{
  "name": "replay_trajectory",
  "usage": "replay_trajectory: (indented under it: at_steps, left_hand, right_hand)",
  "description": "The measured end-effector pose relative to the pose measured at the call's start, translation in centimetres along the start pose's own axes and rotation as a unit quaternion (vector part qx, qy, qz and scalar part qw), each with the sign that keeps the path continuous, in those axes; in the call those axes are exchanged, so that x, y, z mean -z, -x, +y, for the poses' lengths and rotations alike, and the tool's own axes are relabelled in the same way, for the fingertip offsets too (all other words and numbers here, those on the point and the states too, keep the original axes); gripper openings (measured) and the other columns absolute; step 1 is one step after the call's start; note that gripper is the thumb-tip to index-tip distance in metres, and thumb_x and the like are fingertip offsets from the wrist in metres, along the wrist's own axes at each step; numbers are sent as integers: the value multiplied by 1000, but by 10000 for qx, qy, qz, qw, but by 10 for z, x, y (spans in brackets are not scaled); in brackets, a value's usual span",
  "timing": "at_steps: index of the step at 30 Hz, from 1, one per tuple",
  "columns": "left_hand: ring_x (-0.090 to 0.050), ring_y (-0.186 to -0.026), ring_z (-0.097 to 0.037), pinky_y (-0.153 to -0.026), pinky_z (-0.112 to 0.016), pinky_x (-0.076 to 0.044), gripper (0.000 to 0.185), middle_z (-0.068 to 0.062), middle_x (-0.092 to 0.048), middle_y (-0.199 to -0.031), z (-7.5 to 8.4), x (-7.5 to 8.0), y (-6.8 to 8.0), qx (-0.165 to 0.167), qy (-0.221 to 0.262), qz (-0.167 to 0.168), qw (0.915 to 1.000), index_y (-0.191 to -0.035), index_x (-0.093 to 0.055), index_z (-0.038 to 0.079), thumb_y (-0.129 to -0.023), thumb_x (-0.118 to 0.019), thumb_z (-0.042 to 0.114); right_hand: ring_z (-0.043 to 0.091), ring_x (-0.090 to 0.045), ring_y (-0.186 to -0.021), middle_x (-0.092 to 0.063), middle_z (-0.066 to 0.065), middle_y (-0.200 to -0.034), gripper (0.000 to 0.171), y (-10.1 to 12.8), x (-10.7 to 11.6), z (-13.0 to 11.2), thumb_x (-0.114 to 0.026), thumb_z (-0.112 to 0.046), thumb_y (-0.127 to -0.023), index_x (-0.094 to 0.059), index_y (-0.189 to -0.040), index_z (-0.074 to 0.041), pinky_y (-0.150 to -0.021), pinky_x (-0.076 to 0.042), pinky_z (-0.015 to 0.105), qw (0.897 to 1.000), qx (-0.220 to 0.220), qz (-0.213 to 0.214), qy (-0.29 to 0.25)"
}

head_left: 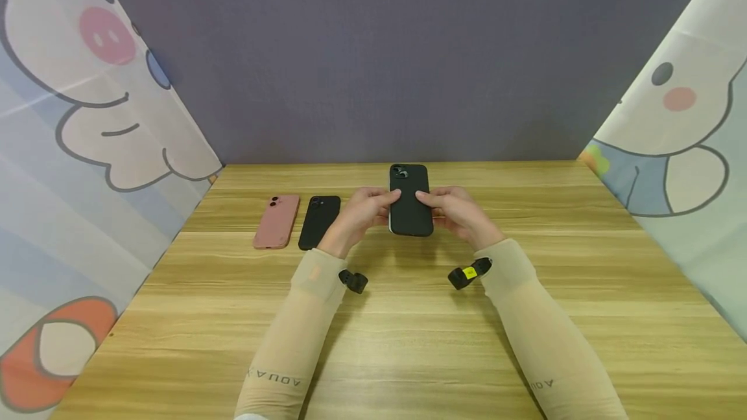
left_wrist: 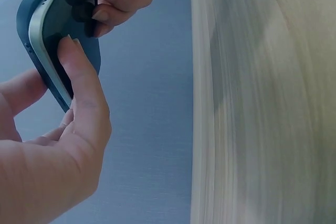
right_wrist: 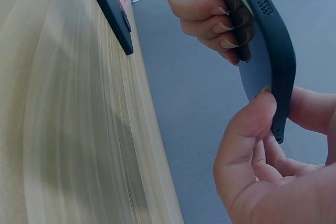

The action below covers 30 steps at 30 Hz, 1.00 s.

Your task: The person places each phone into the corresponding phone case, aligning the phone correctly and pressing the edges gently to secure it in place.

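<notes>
A phone (left_wrist: 38, 32) with a silver edge sits in a black phone case (head_left: 410, 209), held up above the table between both hands. My left hand (head_left: 364, 208) grips its left side, thumb on the case's back and fingers underneath. On the other side my right hand (head_left: 462, 214) holds it the same way. The left wrist view shows the silver edge standing out of the case along the left side. In the right wrist view the case's right side (right_wrist: 282, 61) looks bent, with my right fingers pressing at the dark screen. The camera end points away from me.
To the left on the wooden table (head_left: 385, 342) lie a pink phone or case (head_left: 277, 222) and a black one (head_left: 319, 222), side by side. A grey panel (head_left: 385, 57) rises behind the table. Cartoon-print curtains (head_left: 52, 167) hang at both sides.
</notes>
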<state>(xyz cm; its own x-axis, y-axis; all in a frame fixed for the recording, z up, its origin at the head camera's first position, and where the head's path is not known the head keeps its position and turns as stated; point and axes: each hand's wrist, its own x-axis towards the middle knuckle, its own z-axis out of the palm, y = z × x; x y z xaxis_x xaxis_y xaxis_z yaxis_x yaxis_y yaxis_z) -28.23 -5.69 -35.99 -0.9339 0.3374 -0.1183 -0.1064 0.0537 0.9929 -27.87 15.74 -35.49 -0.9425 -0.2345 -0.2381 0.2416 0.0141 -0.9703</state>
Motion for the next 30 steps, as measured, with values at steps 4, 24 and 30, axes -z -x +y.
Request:
replay_trajectory:
  at_steps: [4, 24, 30]
  left_hand:
    - [-68, -84, -23, -86, -41, -58, 33, -12, -70, -100, 1, 0, 1, -41, -26, 51, 10000, -120, -70, 1, -104, -61, 29]
    - [-63, -72, -20, -84, -47, -55, 29, -8, -68, -88, 1, 3, 2, -231, -79, 94, 9997, -112, -72, -2, -104, -60, 24]
    - [-64, -69, -18, -82, -46, -55, 25, -6, -67, -83, 2, 3, 2, -204, -89, -126, 9997, -104, -72, 0, -104, -61, 22]
  right_hand:
    - [17, -62, -73, -66, 4, -87, 30, 1, 0, 0, -64, -22, -103, -61, -115, 5, -69, -53, 29, 10000, 36, -86, 9]
    - [14, -55, -67, -60, 3, -82, 31, 0, 2, -2, -62, -27, -103, -61, -111, 4, -67, -52, 27, 9998, 32, -79, 162]
    - [15, -49, -64, -55, 4, -79, 31, 1, 7, -1, -59, -30, -105, -63, -101, 1, -61, -45, 28, 9989, 396, 179, -166]
